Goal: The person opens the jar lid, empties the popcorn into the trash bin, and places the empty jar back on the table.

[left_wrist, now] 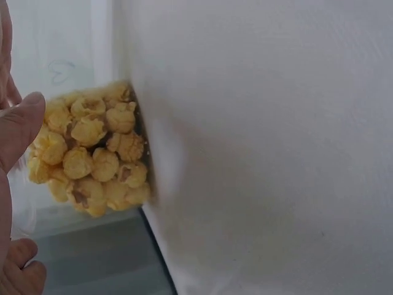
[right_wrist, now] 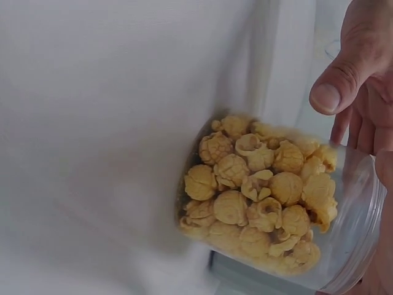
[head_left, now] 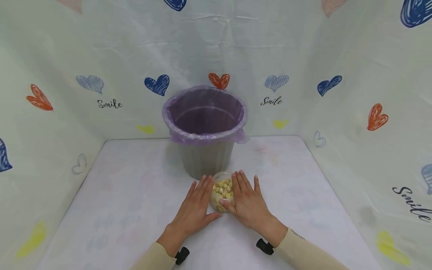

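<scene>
A clear round jar stands on the table just in front of a grey bin, partly filled with pale yellow popcorn. My left hand is at the jar's left side, fingers straight and pointing forward. At the right side is my right hand, its fingers also extended, with the thumb reaching across the near side. The right wrist view shows the jar's transparent wall above the popcorn. In the left wrist view, popcorn shows beside a thumb. Whether a lid covers the jar, I cannot tell.
Behind the jar stands the grey bin, lined with a purple bag folded over its rim. The white table ends at a pale curtain printed with hearts and "Smile", which hangs at the back and both sides.
</scene>
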Action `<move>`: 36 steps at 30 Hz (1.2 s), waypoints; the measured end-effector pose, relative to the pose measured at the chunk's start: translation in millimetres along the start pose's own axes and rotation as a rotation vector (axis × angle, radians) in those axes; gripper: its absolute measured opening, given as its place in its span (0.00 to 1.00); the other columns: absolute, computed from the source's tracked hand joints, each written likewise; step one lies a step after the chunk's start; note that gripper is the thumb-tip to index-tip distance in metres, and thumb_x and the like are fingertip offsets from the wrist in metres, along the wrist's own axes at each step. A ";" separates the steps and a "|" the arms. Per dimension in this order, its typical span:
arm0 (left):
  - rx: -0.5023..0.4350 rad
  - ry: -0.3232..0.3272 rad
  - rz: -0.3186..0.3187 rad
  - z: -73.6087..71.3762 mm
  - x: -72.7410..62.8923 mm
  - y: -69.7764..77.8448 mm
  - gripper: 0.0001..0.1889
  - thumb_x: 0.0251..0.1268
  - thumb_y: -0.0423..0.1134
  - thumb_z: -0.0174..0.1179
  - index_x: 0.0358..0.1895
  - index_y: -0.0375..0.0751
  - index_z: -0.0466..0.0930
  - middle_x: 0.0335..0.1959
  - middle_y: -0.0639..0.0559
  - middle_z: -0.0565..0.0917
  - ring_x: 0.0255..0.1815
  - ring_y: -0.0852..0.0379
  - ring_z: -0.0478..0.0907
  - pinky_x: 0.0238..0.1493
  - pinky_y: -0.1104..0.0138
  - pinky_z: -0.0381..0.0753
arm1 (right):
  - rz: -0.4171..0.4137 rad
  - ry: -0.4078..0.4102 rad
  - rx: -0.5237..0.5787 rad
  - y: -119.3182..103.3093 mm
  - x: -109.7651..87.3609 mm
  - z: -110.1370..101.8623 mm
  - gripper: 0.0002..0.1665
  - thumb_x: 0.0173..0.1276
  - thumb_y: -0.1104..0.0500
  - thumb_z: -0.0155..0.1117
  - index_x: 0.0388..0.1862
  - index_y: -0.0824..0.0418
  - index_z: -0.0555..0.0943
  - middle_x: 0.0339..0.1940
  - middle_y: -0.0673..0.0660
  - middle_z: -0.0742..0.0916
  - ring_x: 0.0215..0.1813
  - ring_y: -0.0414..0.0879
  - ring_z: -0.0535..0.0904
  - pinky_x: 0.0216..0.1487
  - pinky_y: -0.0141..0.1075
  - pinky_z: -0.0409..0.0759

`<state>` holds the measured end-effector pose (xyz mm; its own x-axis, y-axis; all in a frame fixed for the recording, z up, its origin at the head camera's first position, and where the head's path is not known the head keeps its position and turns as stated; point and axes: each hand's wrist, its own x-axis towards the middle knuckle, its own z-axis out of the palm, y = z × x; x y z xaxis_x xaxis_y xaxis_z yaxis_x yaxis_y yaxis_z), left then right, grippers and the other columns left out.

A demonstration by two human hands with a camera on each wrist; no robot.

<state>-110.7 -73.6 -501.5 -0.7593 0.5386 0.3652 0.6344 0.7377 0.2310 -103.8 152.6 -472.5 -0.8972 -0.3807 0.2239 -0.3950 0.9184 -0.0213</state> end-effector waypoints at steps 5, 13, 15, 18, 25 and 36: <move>0.003 0.021 -0.005 5.0 5.0 1.1 0.62 0.55 0.64 0.77 0.82 0.29 0.54 0.81 0.36 0.66 0.84 0.40 0.61 0.81 0.42 0.60 | -0.005 0.028 0.028 3.4 -6.1 3.4 0.57 0.78 0.27 0.51 0.81 0.74 0.61 0.82 0.69 0.69 0.85 0.62 0.61 0.78 0.72 0.56; 0.003 0.064 -0.033 13.7 12.9 5.7 0.62 0.52 0.66 0.78 0.79 0.27 0.59 0.77 0.34 0.71 0.81 0.38 0.66 0.79 0.40 0.64 | -0.001 0.073 0.100 12.4 -16.3 9.6 0.58 0.77 0.26 0.51 0.82 0.73 0.59 0.82 0.68 0.68 0.85 0.61 0.61 0.80 0.71 0.55; -0.001 0.073 -0.028 15.9 14.8 7.1 0.62 0.50 0.66 0.78 0.78 0.26 0.60 0.76 0.33 0.72 0.80 0.37 0.67 0.78 0.40 0.65 | 0.004 0.078 0.123 14.9 -18.8 9.9 0.58 0.77 0.26 0.51 0.83 0.72 0.59 0.83 0.68 0.68 0.85 0.60 0.61 0.80 0.71 0.54; -0.003 0.071 -0.021 19.1 19.3 10.2 0.62 0.49 0.66 0.79 0.78 0.28 0.61 0.75 0.34 0.74 0.79 0.38 0.68 0.78 0.40 0.66 | 0.013 0.082 0.153 19.7 -23.5 9.0 0.58 0.77 0.26 0.52 0.83 0.71 0.58 0.83 0.67 0.67 0.85 0.60 0.61 0.80 0.71 0.53; 0.020 0.009 -0.014 25.9 35.9 24.7 0.59 0.52 0.68 0.77 0.78 0.32 0.60 0.74 0.39 0.75 0.79 0.42 0.69 0.79 0.41 0.65 | 0.037 0.069 0.183 38.2 -39.7 9.7 0.58 0.77 0.28 0.52 0.84 0.72 0.55 0.84 0.67 0.66 0.86 0.60 0.59 0.80 0.72 0.51; 0.111 0.063 0.056 36.7 53.3 39.8 0.54 0.51 0.68 0.77 0.72 0.36 0.64 0.64 0.44 0.78 0.69 0.47 0.75 0.77 0.44 0.69 | 0.074 0.033 0.234 60.6 -51.3 3.7 0.54 0.75 0.31 0.61 0.82 0.69 0.61 0.79 0.66 0.73 0.83 0.63 0.64 0.76 0.75 0.55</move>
<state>-131.2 -0.6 -506.0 -0.7105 0.5557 0.4317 0.6526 0.7499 0.1087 -82.5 227.4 -488.9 -0.9200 -0.3061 0.2448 -0.3669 0.8923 -0.2631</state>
